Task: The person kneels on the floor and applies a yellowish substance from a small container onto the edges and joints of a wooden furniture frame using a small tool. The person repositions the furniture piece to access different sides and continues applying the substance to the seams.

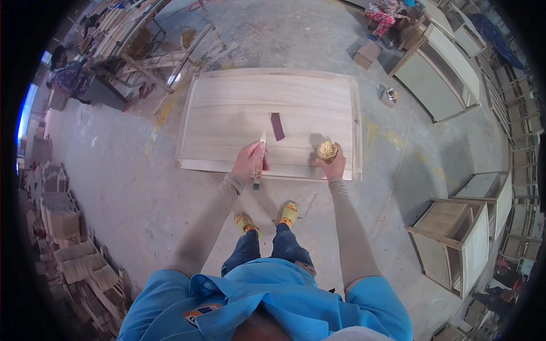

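Observation:
My left hand (248,161) is closed around a slim putty knife (259,162), its pale, smeared tip pointing away from me and its dark end toward my feet. A round tub of yellowish wood filler (327,150) is gripped in my right hand (334,166), its open top facing up. Both hands are over the near edge of a pale wooden cabinet (227,108), which lies with a broad panel upward. On that panel rests a dark red strip of sandpaper (277,126), beyond and between my hands.
Unfinished cabinets stand on the right, near (449,227) and far (438,74). A small box (389,95) sits on the floor right of the panel. Wood pieces (85,256) are stacked at left. People (71,77) work at far left and far right (384,17).

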`<control>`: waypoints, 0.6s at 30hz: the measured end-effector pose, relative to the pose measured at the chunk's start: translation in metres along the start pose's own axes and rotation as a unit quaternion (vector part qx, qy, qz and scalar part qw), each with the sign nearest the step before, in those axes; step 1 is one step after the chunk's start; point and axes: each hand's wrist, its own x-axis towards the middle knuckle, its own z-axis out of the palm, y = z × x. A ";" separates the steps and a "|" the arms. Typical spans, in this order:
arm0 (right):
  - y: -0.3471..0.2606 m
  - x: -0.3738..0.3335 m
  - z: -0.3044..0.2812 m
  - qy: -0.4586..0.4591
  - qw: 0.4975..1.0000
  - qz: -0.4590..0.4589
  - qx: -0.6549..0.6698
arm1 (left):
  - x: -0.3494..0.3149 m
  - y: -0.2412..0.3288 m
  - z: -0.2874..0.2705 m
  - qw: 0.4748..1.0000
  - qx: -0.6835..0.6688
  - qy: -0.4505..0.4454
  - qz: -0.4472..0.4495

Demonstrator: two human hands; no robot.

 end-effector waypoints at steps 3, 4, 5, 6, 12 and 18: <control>-0.012 0.006 0.012 0.051 0.997 -0.001 -0.051 | -0.028 -0.007 -0.022 0.997 -0.027 -0.022 -0.070; -0.015 0.005 0.017 0.073 0.995 0.001 -0.074 | -0.035 -0.011 -0.031 0.996 -0.018 -0.028 -0.078; -0.018 0.004 0.020 0.074 0.995 0.020 -0.058 | -0.041 -0.012 -0.036 0.997 0.036 -0.028 -0.066; -0.021 0.005 0.021 0.079 0.995 0.039 -0.046 | -0.045 -0.010 -0.039 0.994 0.087 -0.032 -0.052; -0.110 -0.054 0.040 0.021 0.997 0.012 0.071 | -0.055 0.014 -0.072 0.956 0.263 -0.049 0.121; -0.189 -0.138 0.103 -0.010 0.991 -0.102 0.090 | -0.067 0.034 -0.133 0.828 0.450 -0.049 0.332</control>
